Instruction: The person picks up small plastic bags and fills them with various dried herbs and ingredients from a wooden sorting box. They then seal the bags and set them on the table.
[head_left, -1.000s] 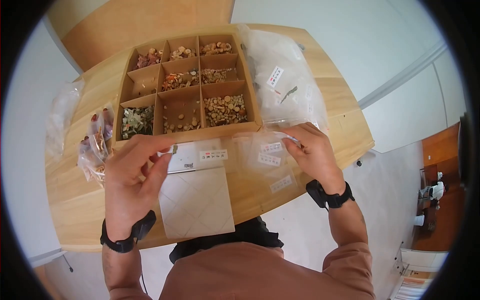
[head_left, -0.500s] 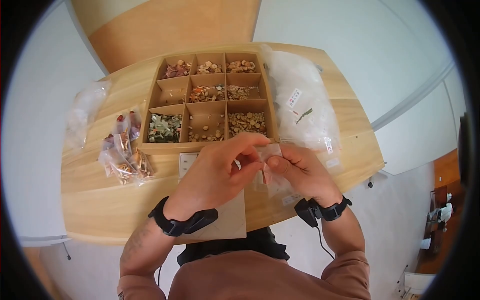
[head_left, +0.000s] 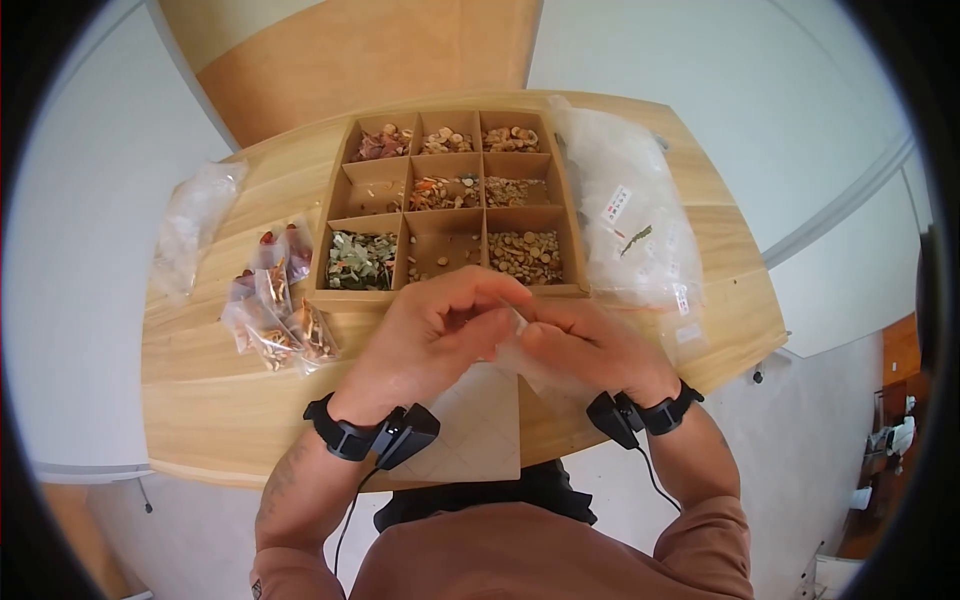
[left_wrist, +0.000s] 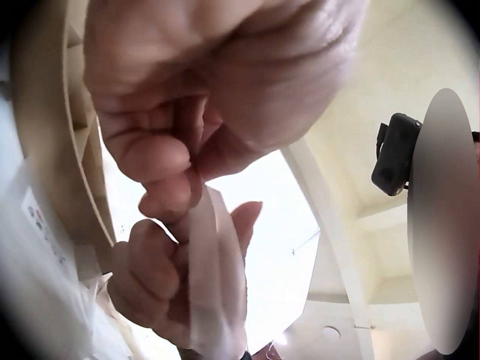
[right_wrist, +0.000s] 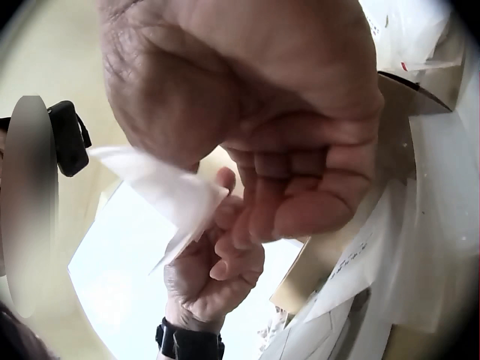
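My two hands meet in front of the divided cardboard box (head_left: 360,299). Between them is a small translucent plastic bag (left_wrist: 214,277), partly hidden by fingers in the head view. With thumb and fingertips the left hand (head_left: 430,335) pinches the bag's top edge. The right hand (head_left: 600,345) grips the bag's other side, its thumb pressed on the plastic. In the right wrist view, the bag's pale sheet (right_wrist: 154,187) sticks out past the right palm. Below the hands, a pale square board (head_left: 470,430) lies at the table's front edge.
Dried herbs, including green leaves (head_left: 362,262) and round slices (head_left: 525,258), lie in the box's compartments. Filled clear bags (head_left: 270,335) lie on the table left of the box. A big clear bag with labels (head_left: 630,190) lies to the right, another plastic bag (head_left: 200,220) far left.
From standing apart, the hands have come together around a small bag, lifted off the table. Since half a second ago, the fingers have closed in tighter over it. The head view has shifted slightly.
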